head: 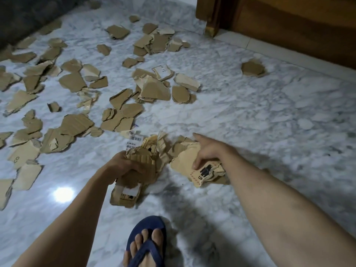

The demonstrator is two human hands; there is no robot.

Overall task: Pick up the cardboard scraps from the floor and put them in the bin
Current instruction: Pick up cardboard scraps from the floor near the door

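Note:
Several torn brown cardboard scraps lie scattered over the white marble floor, mostly at the left and centre. One scrap lies alone at the right. My left hand grips a thick bundle of scraps with barcode labels, held above the floor. My right hand pinches a pale printed scrap beside that bundle, index finger stretched forward. No bin is in view.
A wooden door and frame stand at the top right above a white skirting strip. A dark surface fills the top left corner. My foot in a blue flip-flop is at the bottom centre.

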